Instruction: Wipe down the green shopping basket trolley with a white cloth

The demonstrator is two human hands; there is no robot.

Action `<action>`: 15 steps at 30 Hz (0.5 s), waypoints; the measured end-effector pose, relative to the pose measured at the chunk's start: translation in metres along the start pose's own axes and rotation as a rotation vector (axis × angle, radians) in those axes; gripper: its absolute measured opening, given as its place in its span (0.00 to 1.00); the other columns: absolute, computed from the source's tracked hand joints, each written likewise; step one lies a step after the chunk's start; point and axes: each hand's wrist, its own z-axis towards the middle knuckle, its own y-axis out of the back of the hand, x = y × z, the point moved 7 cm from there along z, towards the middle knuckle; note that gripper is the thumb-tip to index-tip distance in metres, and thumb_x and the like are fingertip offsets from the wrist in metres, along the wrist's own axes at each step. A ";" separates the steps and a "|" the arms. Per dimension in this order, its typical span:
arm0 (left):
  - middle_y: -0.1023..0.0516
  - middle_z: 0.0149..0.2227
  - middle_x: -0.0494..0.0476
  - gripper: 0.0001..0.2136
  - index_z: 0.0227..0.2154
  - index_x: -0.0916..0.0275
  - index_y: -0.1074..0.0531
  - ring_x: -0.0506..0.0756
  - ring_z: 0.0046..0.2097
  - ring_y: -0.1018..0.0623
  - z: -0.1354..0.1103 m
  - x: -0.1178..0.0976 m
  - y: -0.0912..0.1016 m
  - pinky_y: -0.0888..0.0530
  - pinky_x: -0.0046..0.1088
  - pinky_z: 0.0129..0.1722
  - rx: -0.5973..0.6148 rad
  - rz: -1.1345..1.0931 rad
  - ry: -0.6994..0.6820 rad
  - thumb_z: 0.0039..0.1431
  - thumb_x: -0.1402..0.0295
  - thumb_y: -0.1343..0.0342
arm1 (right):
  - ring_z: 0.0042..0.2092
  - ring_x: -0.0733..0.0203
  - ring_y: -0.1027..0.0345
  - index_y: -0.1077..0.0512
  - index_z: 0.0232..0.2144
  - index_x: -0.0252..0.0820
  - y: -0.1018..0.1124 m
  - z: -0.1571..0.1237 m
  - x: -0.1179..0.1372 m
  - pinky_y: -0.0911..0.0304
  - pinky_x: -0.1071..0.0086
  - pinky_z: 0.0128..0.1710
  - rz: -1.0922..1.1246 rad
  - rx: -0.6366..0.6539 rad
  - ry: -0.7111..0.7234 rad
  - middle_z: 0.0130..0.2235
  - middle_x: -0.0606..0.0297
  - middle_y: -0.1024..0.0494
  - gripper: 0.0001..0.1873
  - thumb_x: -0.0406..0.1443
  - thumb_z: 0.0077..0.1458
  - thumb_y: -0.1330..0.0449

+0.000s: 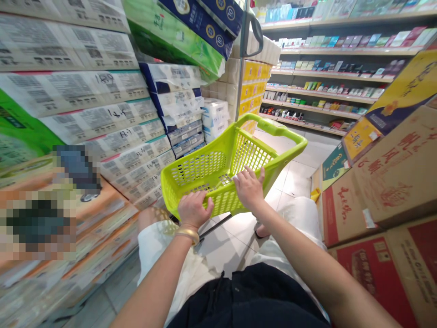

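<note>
Cart (pixel 223 203): stood mid-frame.
Left hand (pixel 194 209): grip closed over its near rim.
Right hand (pixel 250 187): lay across that rim; whether the grip was closed, I couldn't tell.

Left of the green cart (pixel 223 202), handwritten figures starting "18" are running down the stacked white packs (pixel 99 114); beyond it, dark blue packs (pixel 201 25) are showing "10"; right of it, a brown carton (pixel 403 168) is bearing red "风".
</note>
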 end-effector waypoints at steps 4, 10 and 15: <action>0.21 0.30 0.57 0.11 0.36 0.59 0.24 0.59 0.35 0.26 -0.001 0.000 0.000 0.38 0.36 0.35 0.010 -0.006 -0.008 0.61 0.62 0.50 | 0.60 0.50 0.35 0.26 0.36 0.45 -0.007 -0.006 0.019 0.75 0.40 0.67 0.033 0.019 0.070 0.41 0.59 0.19 0.11 0.37 0.67 0.47; 0.21 0.31 0.57 0.11 0.36 0.59 0.24 0.59 0.35 0.26 -0.001 0.001 -0.003 0.38 0.36 0.36 0.023 -0.011 -0.010 0.60 0.62 0.50 | 0.62 0.49 0.36 0.26 0.35 0.46 0.012 0.007 -0.024 0.75 0.39 0.67 -0.056 0.043 0.052 0.42 0.60 0.19 0.13 0.38 0.68 0.49; 0.22 0.30 0.57 0.11 0.35 0.58 0.25 0.59 0.34 0.26 0.000 0.000 -0.003 0.38 0.36 0.36 0.016 0.005 -0.023 0.61 0.61 0.51 | 0.62 0.47 0.38 0.25 0.35 0.43 0.038 0.025 -0.075 0.76 0.38 0.67 -0.138 -0.026 -0.033 0.45 0.58 0.19 0.16 0.38 0.68 0.51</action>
